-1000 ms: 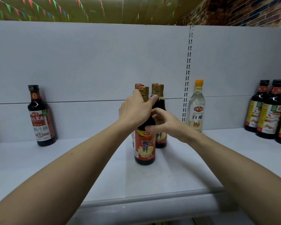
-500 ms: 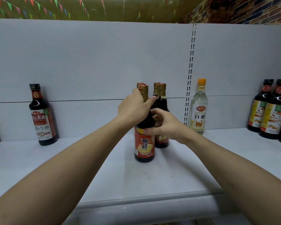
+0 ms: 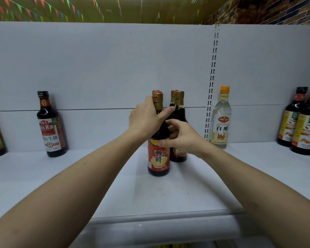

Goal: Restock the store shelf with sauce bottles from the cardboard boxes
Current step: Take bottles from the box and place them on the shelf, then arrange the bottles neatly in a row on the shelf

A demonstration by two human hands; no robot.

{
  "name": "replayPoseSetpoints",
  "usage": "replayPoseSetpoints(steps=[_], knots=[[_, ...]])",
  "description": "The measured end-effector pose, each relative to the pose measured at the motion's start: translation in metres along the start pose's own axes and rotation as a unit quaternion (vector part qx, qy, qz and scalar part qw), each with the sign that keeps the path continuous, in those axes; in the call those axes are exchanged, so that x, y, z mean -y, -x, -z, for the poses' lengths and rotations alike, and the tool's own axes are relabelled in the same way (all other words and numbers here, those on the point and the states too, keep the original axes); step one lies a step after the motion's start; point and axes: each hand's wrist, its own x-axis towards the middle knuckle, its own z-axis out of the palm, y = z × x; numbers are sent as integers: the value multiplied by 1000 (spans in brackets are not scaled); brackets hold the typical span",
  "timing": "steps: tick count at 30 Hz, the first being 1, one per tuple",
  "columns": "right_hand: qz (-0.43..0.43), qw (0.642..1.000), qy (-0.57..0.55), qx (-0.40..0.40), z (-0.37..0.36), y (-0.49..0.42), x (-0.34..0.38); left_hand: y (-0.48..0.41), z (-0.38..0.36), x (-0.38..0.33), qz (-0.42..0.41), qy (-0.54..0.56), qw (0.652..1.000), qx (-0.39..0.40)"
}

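Head view of shelf (image 3: 186, 194): we see a white store shelf running the full width, with our front sauce bottle (image 3: 158, 158) standing upright on it near the middle.
Back panel (image 3: 97, 68): pale grey, with a slotted upright (image 3: 212, 86) right of centre.
Yellow-labelled bottles (image 3: 304, 126): dark, grouped at the shelf's far right.
Lone dark bottle (image 3: 50, 127): upright at the left, well apart from the middle group.
Vinegar bottle (image 3: 221, 122): clear, orange cap, just right of the slotted upright.
Gold-capped bottles (image 3: 179, 111): standing close behind the front one.
Left hand (image 3: 147, 120): our fingers wrap the front sauce bottle's neck and shoulder.
Right hand (image 3: 184, 138): thumb and curled fingers grip its shoulder, at the label's top edge.
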Motion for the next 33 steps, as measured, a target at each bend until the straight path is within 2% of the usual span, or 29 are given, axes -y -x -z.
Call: replayPoseSetpoints(steps=[4,7,10,14,16,19,23,28,33], knots=[[20,998,53,-32,5,10,15,7,5,-1,40,55,998,11],[65,985,82,-137,12,13,32,14,20,7,59,90,994,-21],[125,952,139,-240,8,11,49,22,39,29,74,66,993,-59],[203,925,156,-281,-25,13,84,42,67,69,118,-1,991,-68],[207,932,163,-249,-53,10,101,57,84,93,148,-40,986,-70],[195,951,197,-134,-104,3,124,86,115,130,173,-122,975,-70],[194,956,221,9,-179,2,150,130,169,183,220,-193,953,-81],[219,925,283,126,-280,0,183,194,247,256,325,-251,907,-91],[264,892,297,217,-396,7,234,261,333,331,412,-285,860,-103]])
